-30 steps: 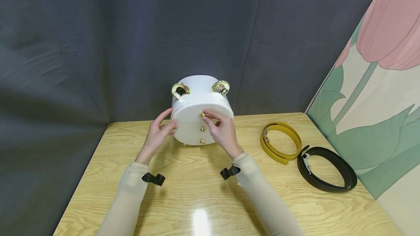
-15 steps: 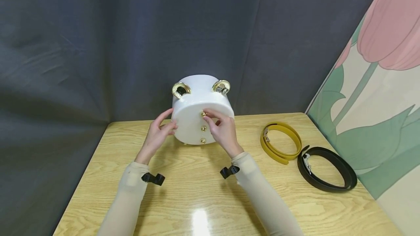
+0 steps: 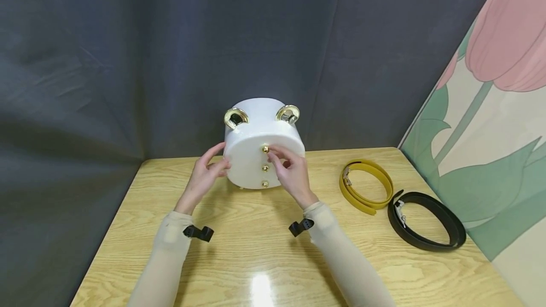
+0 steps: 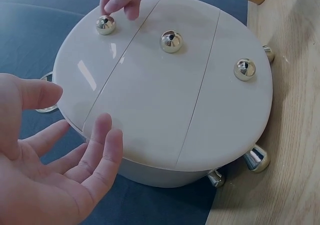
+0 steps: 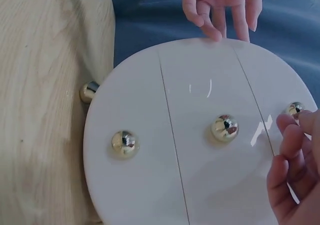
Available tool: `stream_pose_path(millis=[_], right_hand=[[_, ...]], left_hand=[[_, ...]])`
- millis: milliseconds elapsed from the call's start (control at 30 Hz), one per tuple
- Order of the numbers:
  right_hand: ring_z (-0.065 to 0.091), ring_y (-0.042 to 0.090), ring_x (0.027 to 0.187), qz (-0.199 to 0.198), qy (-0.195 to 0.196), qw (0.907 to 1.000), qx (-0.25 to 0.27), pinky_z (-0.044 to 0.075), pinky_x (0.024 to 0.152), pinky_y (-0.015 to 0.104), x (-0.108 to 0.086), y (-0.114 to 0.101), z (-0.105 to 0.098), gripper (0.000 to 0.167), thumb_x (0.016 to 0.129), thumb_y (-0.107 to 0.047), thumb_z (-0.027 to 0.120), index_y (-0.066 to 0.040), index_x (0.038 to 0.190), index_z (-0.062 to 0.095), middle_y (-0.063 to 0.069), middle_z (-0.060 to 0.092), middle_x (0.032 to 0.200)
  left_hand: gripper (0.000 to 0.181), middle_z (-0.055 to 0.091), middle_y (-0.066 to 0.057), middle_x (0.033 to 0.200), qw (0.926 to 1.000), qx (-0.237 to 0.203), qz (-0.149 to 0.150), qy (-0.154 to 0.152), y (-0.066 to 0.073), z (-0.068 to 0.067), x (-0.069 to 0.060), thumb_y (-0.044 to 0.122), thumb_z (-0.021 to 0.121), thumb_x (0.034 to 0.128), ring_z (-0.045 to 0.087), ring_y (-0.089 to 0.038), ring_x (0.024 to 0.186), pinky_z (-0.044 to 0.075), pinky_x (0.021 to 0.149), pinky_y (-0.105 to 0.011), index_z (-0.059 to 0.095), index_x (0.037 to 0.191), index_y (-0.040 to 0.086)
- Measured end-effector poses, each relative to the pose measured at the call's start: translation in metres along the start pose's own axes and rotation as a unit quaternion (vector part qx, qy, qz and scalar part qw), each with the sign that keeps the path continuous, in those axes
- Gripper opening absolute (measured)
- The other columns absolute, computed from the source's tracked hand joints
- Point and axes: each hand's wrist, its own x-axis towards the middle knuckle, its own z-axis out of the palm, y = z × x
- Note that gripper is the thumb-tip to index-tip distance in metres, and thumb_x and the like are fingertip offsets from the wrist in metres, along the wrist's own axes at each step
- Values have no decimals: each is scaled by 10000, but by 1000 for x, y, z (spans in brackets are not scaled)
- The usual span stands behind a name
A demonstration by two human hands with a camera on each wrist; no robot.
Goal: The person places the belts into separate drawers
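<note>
A white, rounded jewelry box [image 3: 247, 160] with drawer-like panels stands upright on the table. Each of its three front sections carries a gold knob; the top knob [image 3: 265, 149], middle knob [image 4: 171, 41] and bottom knob [image 5: 124, 144] all show. Thin seams divide the front, which looks flush. My right hand [image 3: 294, 174] is at the top knob, with bent fingertips against its right side rather than around it. At the box's left edge is my left hand [image 3: 202, 176], fingers spread and relaxed, with fingertips by the rim.
Two gold ear-shaped rings, a left ring [image 3: 235, 117] and a right ring [image 3: 287, 114], stick out from the box top. A coiled yellow belt [image 3: 386, 179] and a coiled black belt [image 3: 454, 226] lie at the right. A dark curtain [image 3: 230, 37] hangs behind the wooden table [image 3: 239, 259].
My right fingertips have slid slightly right, off the top knob they pinched before, so more of it shows. The left hand and the box stay almost where they were.
</note>
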Motion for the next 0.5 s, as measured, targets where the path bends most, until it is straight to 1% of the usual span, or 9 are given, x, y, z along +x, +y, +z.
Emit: stream_pose_path(millis=[100,133,200,300,433,500], right_hand=[[708,286,669,-87,54,9999,37,420,498,161,-2,3,-2,117,1002,-76,739,-73,1083,823,103,812,878],[698,288,659,-100,50,9999,34,415,500,159,-3,4,-2,108,1000,-70,737,-70,1066,822,103,806,864],[700,268,661,-109,18,9999,12,415,500,159,-6,8,-3,104,998,-58,732,-65,1056,818,103,804,857],[693,193,663,-60,-83,9999,-74,415,497,164,-12,14,-4,108,999,-52,727,-66,1057,817,94,805,852],[691,107,690,24,-208,9996,-186,431,509,167,-18,22,-5,115,998,-62,731,-80,1065,822,72,811,855],[700,98,705,31,-274,9994,-202,445,522,166,-21,25,-6,109,995,-70,737,-79,1061,823,68,814,862]], left_hand=[[572,459,-137,1632,10000,-3,55,4,1,0,-1,247,609,1095,713,-39,1003,627,925,-293,441,1637,180],[565,459,-131,1636,10000,-12,57,9,2,-1,-1,246,611,1095,714,-48,1006,632,931,-313,448,1632,177],[557,462,-122,1639,10000,-24,57,13,1,-1,-1,243,616,1094,717,-60,1008,638,940,-350,461,1624,172],[550,466,-114,1641,10000,-20,48,21,2,0,-1,239,617,1091,711,-58,1015,638,954,-386,472,1617,168],[534,479,-110,1636,10000,8,9,59,2,1,-2,256,602,1098,698,-41,1012,635,949,-365,482,1610,161],[523,492,-113,1625,9999,14,-13,100,2,2,-2,273,588,1105,690,-23,998,633,936,-342,488,1605,154]])
